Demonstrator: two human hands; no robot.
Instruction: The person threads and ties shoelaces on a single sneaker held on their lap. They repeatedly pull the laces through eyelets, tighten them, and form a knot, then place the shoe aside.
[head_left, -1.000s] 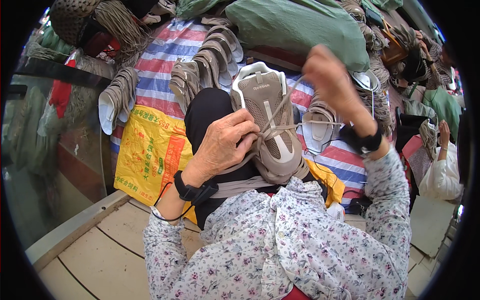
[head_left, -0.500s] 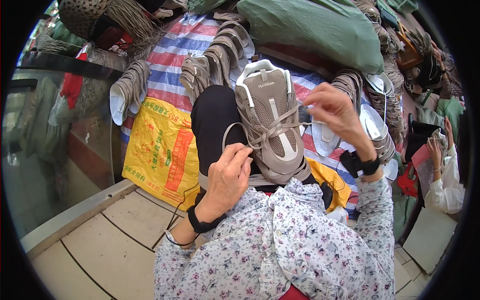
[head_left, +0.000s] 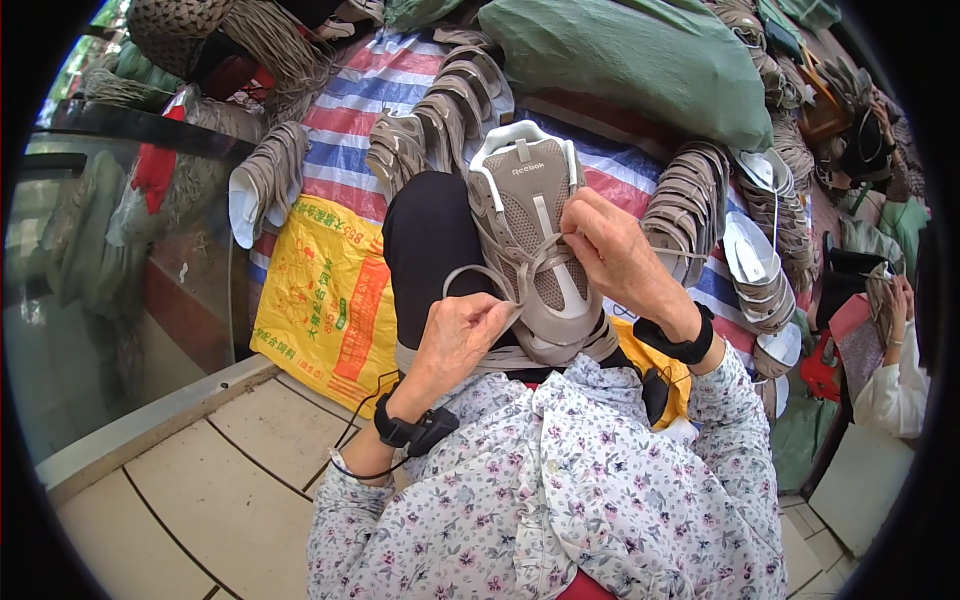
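A taupe shoe upper (head_left: 522, 190) with white collar edging lies on my lap, its toe pointing toward me. A flat taupe shoelace (head_left: 468, 270) runs through its eyelets and crosses over the tongue. Beside the toe, my left hand (head_left: 455, 340) pinches one part of the lace, which bows out in a loop above the fingers. My right hand (head_left: 625, 260) is closed in a pinch at the lace crossing on the other side of the tongue. Its fingertips partly hide what they grip. Black bands circle both wrists.
Stacks of similar uppers (head_left: 685, 205) stand right and farther back on a striped sheet (head_left: 345, 150). A yellow printed bag (head_left: 320, 300) lies left, near a glass panel (head_left: 130, 300). Beyond sits a large green sack (head_left: 630, 65). Another person's hand (head_left: 900, 300) shows far right.
My right hand has come down and left from beside the upper to the lace crossing, closing its fingers there. My left hand has shifted slightly down, and the lace loop has moved.
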